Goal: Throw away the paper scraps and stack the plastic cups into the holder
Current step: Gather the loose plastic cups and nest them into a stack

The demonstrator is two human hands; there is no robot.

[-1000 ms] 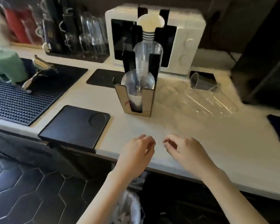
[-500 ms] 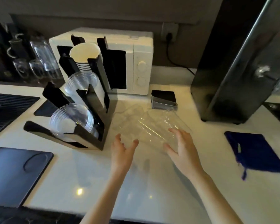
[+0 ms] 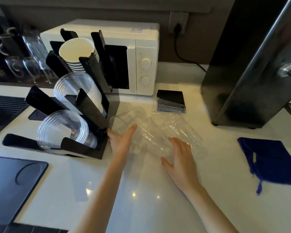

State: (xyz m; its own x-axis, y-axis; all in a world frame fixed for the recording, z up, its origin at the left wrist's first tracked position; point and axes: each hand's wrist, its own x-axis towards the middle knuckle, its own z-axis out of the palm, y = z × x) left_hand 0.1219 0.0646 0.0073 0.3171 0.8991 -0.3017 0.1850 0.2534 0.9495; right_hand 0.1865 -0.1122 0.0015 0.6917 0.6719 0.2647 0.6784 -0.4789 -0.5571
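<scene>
Reaching further in than before — left hand (image 3: 120, 142) and right hand (image 3: 180, 158), both spread, touching the plastic cups (image 3: 151, 137).

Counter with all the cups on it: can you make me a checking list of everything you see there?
Surface: pale counter, shiny, with light glints.
Job's things: clear plastic cups lying on their sides; black cup holder with clear cups in two slots and paper cups in the back slot. Paper scraps: nothing seen.
Clutter: blue cloth; black tray; small clear cup on its side by a black square.
Hands: left hand touching one lying cup; right hand spread open against another.
Cables: black cord plugged into the wall socket.
Surroundings: white microwave; tall dark appliance; glassware at the back left.
</scene>
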